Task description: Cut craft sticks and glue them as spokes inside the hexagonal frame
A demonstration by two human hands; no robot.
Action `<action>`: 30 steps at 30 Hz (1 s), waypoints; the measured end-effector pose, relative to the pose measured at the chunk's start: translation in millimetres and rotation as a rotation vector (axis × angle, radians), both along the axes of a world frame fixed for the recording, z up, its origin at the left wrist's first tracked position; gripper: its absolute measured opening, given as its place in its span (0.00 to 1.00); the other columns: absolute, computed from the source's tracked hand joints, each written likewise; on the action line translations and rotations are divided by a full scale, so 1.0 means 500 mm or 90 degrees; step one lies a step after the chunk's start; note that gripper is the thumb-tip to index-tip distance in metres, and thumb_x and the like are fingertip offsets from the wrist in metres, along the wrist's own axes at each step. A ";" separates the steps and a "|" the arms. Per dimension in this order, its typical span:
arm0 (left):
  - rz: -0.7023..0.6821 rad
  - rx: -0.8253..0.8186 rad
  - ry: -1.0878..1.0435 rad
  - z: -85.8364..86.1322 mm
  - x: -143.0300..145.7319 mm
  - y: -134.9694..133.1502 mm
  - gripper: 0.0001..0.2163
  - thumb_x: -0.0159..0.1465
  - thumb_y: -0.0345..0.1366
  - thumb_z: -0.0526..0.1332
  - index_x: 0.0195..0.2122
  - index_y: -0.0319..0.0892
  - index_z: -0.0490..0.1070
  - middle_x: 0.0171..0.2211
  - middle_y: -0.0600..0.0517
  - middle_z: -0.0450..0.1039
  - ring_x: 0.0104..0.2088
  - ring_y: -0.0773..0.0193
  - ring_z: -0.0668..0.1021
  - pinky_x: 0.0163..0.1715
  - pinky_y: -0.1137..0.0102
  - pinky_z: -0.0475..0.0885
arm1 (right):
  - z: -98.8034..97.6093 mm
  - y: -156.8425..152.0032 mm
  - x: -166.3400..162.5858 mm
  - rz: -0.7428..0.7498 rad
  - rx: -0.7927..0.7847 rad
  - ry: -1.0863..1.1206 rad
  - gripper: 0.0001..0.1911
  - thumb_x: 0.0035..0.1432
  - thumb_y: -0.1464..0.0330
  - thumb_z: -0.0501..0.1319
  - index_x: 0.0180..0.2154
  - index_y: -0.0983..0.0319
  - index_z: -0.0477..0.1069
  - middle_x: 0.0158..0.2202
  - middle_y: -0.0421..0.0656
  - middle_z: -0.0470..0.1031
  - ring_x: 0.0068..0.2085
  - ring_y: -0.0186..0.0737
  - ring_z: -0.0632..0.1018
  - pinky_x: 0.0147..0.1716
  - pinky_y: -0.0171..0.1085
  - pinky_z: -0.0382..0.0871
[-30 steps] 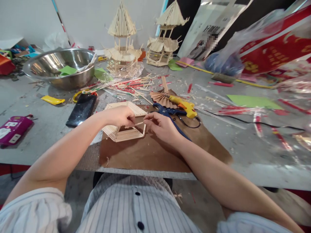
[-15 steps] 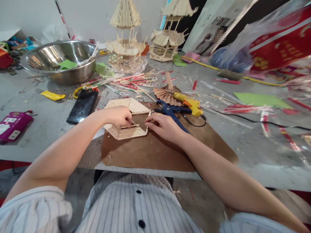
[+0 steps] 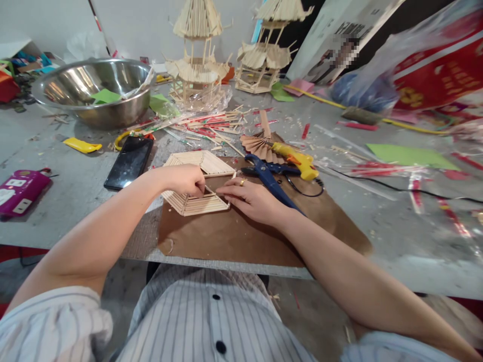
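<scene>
A flat hexagonal panel of thin wooden sticks (image 3: 206, 205) lies on a brown board (image 3: 226, 241) in front of me. Its right-hand section is an unfilled gap with the board showing through. My left hand (image 3: 190, 180) rests over the panel's middle with the fingers curled closed and the fingertips pointing down. Whatever they pinch is hidden, though a short thin stick (image 3: 210, 190) shows just beside them. My right hand (image 3: 251, 198) comes in over the panel's right edge. Its fingers are stretched toward the gap, the thumb a little apart, and the fingertips are near that stick.
Blue cutters (image 3: 269, 178) and a yellow glue gun (image 3: 298, 160) lie right of the panel. A black phone (image 3: 128, 163), a yellow utility knife (image 3: 83, 145) and a steel bowl (image 3: 94, 118) are leftward. Two stick pagodas (image 3: 198, 75) stand behind loose sticks (image 3: 207, 123).
My right hand has moved slightly left, its fingers now reaching further over the gap. My left hand stays over the panel's middle. The whole view has shifted a little.
</scene>
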State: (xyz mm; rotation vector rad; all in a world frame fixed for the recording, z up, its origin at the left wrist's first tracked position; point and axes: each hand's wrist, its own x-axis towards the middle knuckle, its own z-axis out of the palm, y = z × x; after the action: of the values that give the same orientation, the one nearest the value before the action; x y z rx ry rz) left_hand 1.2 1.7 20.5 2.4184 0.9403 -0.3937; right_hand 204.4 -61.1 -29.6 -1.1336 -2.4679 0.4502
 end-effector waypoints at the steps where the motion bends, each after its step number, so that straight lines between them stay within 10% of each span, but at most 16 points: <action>1: 0.000 -0.002 0.000 0.000 0.000 0.000 0.11 0.51 0.37 0.56 0.33 0.41 0.74 0.29 0.52 0.75 0.26 0.71 0.70 0.27 0.75 0.59 | 0.000 -0.002 -0.001 0.008 -0.001 -0.015 0.17 0.58 0.69 0.48 0.47 0.57 0.67 0.44 0.45 0.68 0.42 0.37 0.71 0.41 0.36 0.65; 30: -0.012 -0.023 -0.022 -0.006 0.004 0.002 0.12 0.53 0.38 0.56 0.35 0.41 0.73 0.32 0.53 0.75 0.28 0.71 0.71 0.28 0.78 0.59 | 0.008 -0.002 0.001 0.034 -0.024 -0.054 0.18 0.57 0.69 0.48 0.48 0.55 0.66 0.45 0.44 0.69 0.42 0.37 0.72 0.42 0.37 0.64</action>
State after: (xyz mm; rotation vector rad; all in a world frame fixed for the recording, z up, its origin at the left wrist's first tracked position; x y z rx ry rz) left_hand 3.2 2.6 17.6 2.3953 0.8883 -0.3726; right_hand 204.7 -62.2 -25.5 -1.1265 -2.5786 0.4746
